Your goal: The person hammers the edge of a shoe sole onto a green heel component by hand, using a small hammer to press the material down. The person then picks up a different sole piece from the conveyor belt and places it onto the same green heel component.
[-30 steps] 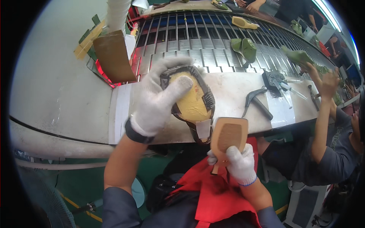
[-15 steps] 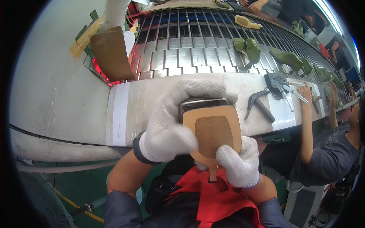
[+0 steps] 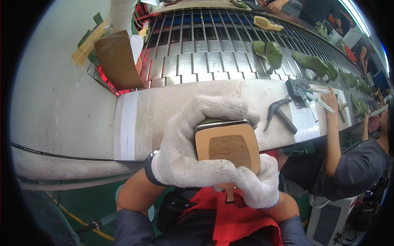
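A tan, square-toed shoe sole (image 3: pixel 202 141) with a brown textured patch is in front of my chest, its narrow end toward me. A dark, shiny edge shows behind its broad end. My left hand (image 3: pixel 180 151), in a white knit glove, curls round it, fingers over the far edge and thumb across the sole. My right hand (image 3: pixel 260 184), gloved the same way, grips its right side near the narrow end. Both thumbs meet low on the sole and cover part of it. Whatever backs the sole is mostly hidden.
Beyond the pale bench (image 3: pixel 164 102) runs a metal roller conveyor (image 3: pixel 197 61) carrying green shoe lasts (image 3: pixel 273 55) and a yellow one (image 3: pixel 266 23). Black-handled pincers (image 3: pixel 279 115) lie right, near a dark block (image 3: pixel 297 90) holding tools. A co-worker's arm (image 3: pixel 332 131) reaches in there. A brown board (image 3: pixel 117 61) stands left.
My left thumb has swung across the sole to meet the right thumb, covering the lower part of the patch. The sole's far edge sits slightly nearer to me.
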